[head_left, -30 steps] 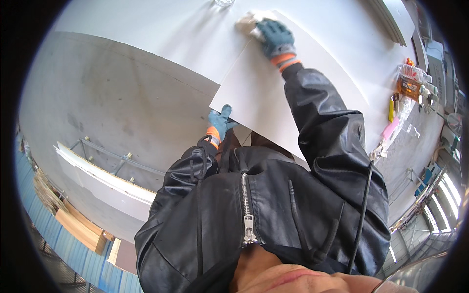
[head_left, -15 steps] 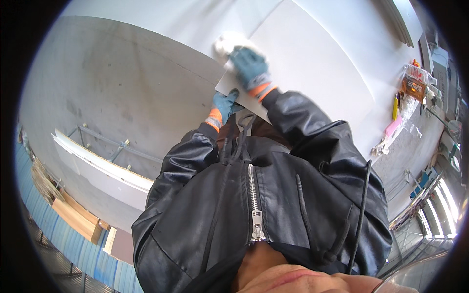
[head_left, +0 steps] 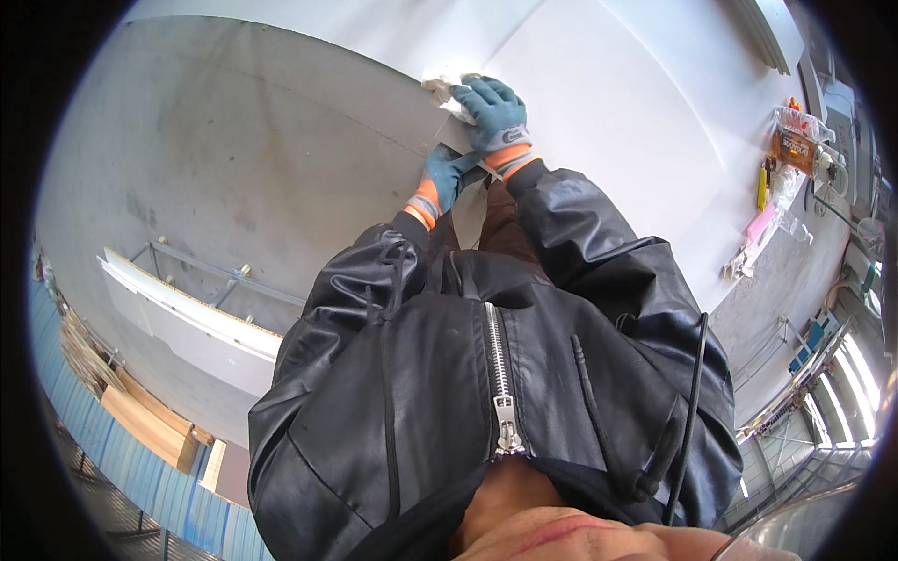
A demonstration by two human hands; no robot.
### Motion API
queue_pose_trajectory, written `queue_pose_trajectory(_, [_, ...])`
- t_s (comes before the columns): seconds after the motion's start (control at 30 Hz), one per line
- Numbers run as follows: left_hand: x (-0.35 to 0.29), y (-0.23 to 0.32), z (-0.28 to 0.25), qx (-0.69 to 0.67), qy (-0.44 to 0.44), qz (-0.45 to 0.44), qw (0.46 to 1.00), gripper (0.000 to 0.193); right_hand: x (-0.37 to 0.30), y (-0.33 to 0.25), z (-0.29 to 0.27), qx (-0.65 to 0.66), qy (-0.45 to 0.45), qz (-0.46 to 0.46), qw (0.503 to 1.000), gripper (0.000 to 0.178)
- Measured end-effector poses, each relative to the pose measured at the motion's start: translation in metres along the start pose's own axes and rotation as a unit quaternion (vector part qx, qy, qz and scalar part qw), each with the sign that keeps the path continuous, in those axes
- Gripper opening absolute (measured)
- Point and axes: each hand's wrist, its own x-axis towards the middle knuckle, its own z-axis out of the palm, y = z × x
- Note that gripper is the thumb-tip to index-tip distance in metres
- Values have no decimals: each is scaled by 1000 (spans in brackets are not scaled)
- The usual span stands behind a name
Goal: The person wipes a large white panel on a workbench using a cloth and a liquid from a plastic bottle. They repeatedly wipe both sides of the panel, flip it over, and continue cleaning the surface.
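Note:
My right hand, in a blue-green glove with an orange and grey cuff, presses a crumpled white cloth against the left edge of a large white panel. Its fingers bend over the cloth. Just below, my left hand, in a matching glove, grips the panel's near left corner. My right wrist overlaps that corner, so part of the left fingers' hold is hidden.
Beyond the panel's right edge lie a brown-labelled package, a yellow-handled tool and a pink item. A metal frame with white boards stands left on the grey floor. Wooden boards lie farther left.
My right hand and the cloth have shifted slightly and are less blurred. My left hand has moved up and right along the panel edge, closer to the right wrist.

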Motion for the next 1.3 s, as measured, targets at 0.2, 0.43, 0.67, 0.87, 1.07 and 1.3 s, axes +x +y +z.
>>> queue_pose_trajectory(0.2, [-2,-1,-39,-126,-63,-108,984,40,-37,-52,8,127,-93,47,986,41])
queue_pose_trajectory(0.43, [16,-26,-68,-167,-172,-114,964,44,-10,-67,-7,255,-323,314,855,38])
queue_pose_trajectory(0.67, [-19,-1,-29,-101,-173,-102,974,49,28,33,-66,434,51,326,838,39])
queue_pose_trajectory(0.87, [-17,4,-4,-172,-90,-99,976,79,109,181,-90,286,182,242,909,36])
queue_pose_trajectory(1.07, [-27,18,19,-292,-89,-114,945,111,108,208,-33,-213,138,89,963,37])
queue_pose_trajectory(1.3, [-27,27,18,-319,-76,-129,936,118,19,37,12,23,4,-32,999,41])
